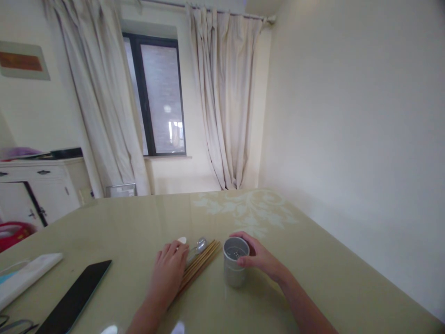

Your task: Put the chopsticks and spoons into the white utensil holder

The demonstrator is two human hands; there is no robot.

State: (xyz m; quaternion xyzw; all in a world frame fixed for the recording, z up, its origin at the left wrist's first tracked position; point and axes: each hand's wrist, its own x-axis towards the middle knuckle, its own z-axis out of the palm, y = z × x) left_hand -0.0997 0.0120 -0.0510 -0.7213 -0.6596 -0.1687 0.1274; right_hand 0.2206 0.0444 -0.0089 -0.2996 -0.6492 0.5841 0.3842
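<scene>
My right hand (257,255) curls around a grey cylindrical utensil holder (233,273), which stands upright on the table; small holes dot its inside bottom. Just left of it lies a bundle of wooden chopsticks (201,263), slanting away from me. Alongside the chopsticks is a metal spoon (201,244), bowl end away from me. My left hand (170,264) rests over the near part of these utensils with its fingers bent and together. Past its knuckles pokes a rounded white end (181,240), perhaps of a spoon. What its fingertips grip is hidden.
On the left of the glossy table (139,227) lie a black tablet-like slab (76,297), a white flat object (31,278) and dark cables (17,322). A wall (365,162) borders the right edge. Beyond stand curtains (225,93) and a white cabinet (52,185).
</scene>
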